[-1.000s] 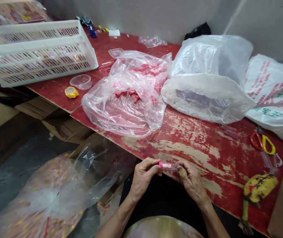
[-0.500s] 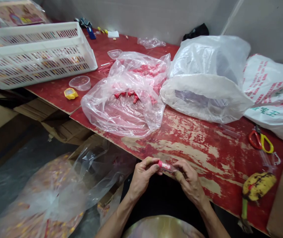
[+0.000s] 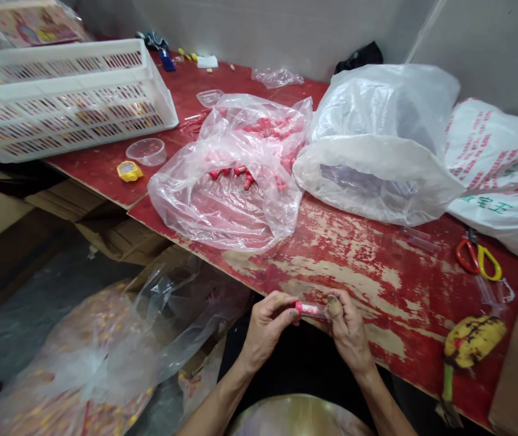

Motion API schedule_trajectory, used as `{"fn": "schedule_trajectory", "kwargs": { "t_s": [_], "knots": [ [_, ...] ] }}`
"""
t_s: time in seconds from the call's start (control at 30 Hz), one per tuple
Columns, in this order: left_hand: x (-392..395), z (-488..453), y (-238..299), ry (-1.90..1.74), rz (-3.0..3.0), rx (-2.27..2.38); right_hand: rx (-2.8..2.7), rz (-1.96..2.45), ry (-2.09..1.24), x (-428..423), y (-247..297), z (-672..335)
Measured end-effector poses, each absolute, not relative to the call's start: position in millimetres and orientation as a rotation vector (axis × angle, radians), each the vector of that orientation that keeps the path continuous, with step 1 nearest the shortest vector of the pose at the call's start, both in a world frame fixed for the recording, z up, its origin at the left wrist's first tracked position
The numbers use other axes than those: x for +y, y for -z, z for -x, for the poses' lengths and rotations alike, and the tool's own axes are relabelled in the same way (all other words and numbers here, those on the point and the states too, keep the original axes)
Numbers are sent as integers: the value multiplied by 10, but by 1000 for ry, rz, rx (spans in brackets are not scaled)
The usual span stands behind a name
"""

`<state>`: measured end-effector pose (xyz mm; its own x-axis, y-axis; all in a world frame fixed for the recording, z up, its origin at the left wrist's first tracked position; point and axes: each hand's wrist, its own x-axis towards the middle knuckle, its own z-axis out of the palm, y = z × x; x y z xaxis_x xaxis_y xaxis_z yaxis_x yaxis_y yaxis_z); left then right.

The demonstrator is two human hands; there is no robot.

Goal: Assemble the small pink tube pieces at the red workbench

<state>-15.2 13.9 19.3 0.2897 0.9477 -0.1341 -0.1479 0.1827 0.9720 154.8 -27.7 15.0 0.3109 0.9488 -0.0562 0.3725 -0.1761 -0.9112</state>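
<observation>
Both my hands hold one small clear tube with a red cap (image 3: 311,309) level at the table's near edge. My left hand (image 3: 268,327) pinches the red cap end with thumb and fingers. My right hand (image 3: 347,330) grips the clear end, fingers curled round it. Behind them on the worn red table (image 3: 358,260) lies an open clear bag of red caps (image 3: 235,175). Beside it to the right stands a big clear bag of clear tubes (image 3: 377,151).
A white slotted crate (image 3: 65,97) sits far left, with a clear round lid (image 3: 147,151) and a yellow tape dispenser (image 3: 129,171) near it. Red-and-yellow scissors (image 3: 479,257) and a spotted banana (image 3: 472,342) lie right. A printed white sack (image 3: 499,169) is behind. A filled bag (image 3: 90,363) rests below left.
The tube has turned level and shifted slightly right between my hands; my right fingers have moved along it towards its end. The bags and other things on the table have not moved.
</observation>
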Motion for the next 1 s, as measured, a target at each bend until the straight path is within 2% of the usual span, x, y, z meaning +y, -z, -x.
{"fn": "schedule_trajectory", "kwargs": {
  "t_s": [0.2, 0.43, 0.63, 0.8, 1.0],
  "knots": [
    [153, 163, -148, -988, -983, 944, -1261, 1498, -1097, -338, -176, -1641],
    [149, 185, -148, -1041, -1067, 884, -1454, 1648, -863, -300, -210, -1666],
    [141, 175, -140, -989, -989, 891, -1460, 1557, -997, -304, -225, -1695],
    [115, 146, -139, -985, -1071, 893, -1483, 1606, -776, -282, -183, -1683],
    [145, 188, -119, -963, -926, 933, -1601, 1510, -815, -301, -212, -1673]
  ]
}}
